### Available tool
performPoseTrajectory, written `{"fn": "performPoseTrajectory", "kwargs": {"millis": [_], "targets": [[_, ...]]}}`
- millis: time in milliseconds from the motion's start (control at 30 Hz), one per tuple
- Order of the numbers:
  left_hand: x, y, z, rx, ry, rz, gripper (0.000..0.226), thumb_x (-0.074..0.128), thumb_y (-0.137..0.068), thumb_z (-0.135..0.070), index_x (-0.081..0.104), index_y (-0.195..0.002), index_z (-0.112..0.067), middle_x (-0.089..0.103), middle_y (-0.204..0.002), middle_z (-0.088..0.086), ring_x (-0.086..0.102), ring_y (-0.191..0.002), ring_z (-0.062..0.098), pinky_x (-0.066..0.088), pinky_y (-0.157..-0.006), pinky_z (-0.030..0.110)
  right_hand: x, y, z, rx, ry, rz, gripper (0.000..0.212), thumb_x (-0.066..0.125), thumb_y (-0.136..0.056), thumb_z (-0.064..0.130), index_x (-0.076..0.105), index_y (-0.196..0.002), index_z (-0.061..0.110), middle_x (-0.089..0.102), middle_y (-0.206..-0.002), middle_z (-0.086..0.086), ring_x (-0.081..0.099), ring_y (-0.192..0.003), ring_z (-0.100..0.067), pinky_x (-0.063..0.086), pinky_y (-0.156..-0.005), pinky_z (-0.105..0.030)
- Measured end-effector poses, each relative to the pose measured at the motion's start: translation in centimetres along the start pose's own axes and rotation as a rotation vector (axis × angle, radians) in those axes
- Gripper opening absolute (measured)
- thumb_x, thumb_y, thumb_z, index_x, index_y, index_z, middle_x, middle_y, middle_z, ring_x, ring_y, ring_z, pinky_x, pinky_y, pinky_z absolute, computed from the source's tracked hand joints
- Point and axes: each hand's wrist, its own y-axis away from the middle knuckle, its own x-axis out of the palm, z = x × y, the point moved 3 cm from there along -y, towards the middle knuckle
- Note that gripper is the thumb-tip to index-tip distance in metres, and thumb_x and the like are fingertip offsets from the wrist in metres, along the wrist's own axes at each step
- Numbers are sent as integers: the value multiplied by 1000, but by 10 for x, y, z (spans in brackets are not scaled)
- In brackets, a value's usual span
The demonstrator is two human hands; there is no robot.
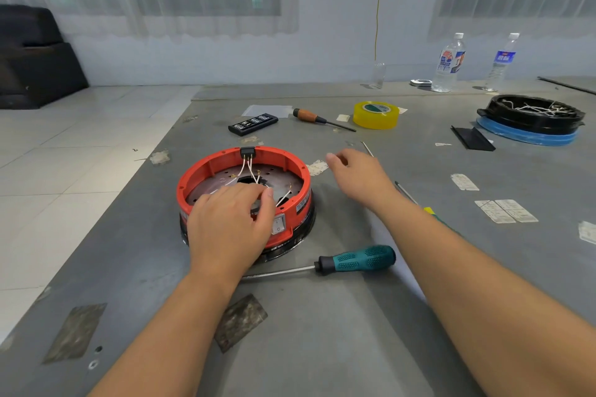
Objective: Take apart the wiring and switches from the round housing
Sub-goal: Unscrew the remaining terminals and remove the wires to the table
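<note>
Two hands: left hand (230, 222) on round housing (245, 196).

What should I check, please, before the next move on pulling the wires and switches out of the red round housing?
1. Housing steadied: ok, the left hand rests over the near rim of the red housing.
2. Wires reachable: ok, white wires lie exposed inside, running from the black connector on the far rim.
3. Rocker switch still mounted: ok, it sits in the near wall.
4. Right hand free: ok, it hovers beside the housing, holding nothing visible.
5. Tool at hand: ok, the teal screwdriver lies just in front of the housing.
6. Left hand's grip on a wire: cannot tell, its fingers hide it.
</note>
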Motion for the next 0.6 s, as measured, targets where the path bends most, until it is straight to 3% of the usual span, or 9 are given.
{"fn": "performPoseTrajectory", "kwargs": {"millis": [67,133,200,267,367,467,600], "targets": [[-4,1,1,-15,58,8,24,56,-97,-33,79,-94,-25,77,-85,-7,69,-81,21,48,-70,36,0,22,19,5,-120,-8,41,41,-103,53,65,-108,19,67,-106,-2,61,-109,-25,38,-81,-30],[-7,2,4,-19,165,6,24,56,-98,-32,78,-106,-26,78,-99,-10,68,-93,13,50,-78,35,1,40,34,45,-213,37,55,45,-97,64,65,-118,18,68,-117,-3,62,-111,-23,43,-85,-31],[-9,4,7,-1,294,-18,25,57,-98,-27,76,-113,-23,77,-109,-9,66,-103,10,52,-87,37,8,54,43,88,-251,114,55,49,-90,72,68,-107,23,70,-111,-1,67,-102,-23,49,-86,-34],[-8,6,13,-13,333,-43,26,57,-97,-23,75,-115,-23,75,-114,-8,64,-112,12,49,-98,40,18,64,52,99,-242,167,42,54,-90,65,65,-88,25,71,-98,0,69,-91,-24,55,-84,-37],[-6,8,24,-180,242,-46,30,54,-95,-30,74,-117,-25,69,-126,-5,57,-129,19,37,-112,47,27,69,57,150,-256,126,31,55,-90,52,63,-85,22,72,-85,-3,73,-74,-22,60,-78,-40],[0,10,30,-258,232,-5,34,51,-93,-35,77,-109,-20,69,-124,-2,56,-127,24,34,-115,51,31,74,57,253,-304,136,32,51,-85,48,64,-93,20,73,-76,-4,70,-50,-14,63,-70,-37],[4,11,32,-233,218,-5,32,52,-95,-35,79,-97,-19,72,-116,-3,59,-120,24,33,-116,53,32,74,58,256,-286,121,35,46,-86,44,65,-90,15,72,-60,-5,69,-46,-17,63,-73,-39]]}}
